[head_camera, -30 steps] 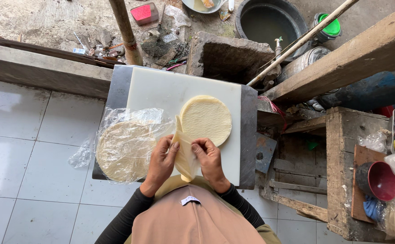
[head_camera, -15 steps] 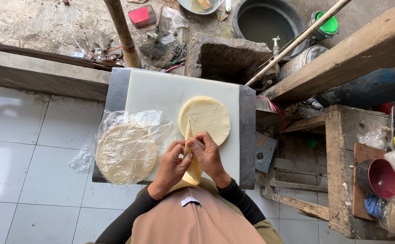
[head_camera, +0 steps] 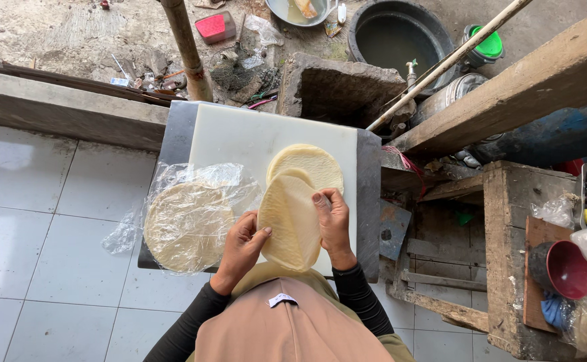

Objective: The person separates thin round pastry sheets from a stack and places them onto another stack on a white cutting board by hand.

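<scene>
Left hand [head_camera: 241, 247] and right hand [head_camera: 332, 218]: fingers pinched on opposite edges of one round wrapper [head_camera: 289, 220], held tilted above the near edge of the white board [head_camera: 233, 137], its lower rim cut off by the person's head covering. One flat wrapper [head_camera: 310, 163] on the board, near edge hidden behind the held one. One clear bag [head_camera: 189, 214], left, holding a stack of wrappers, count unreadable; one black tub [head_camera: 401, 37] beyond, contents murky.
</scene>
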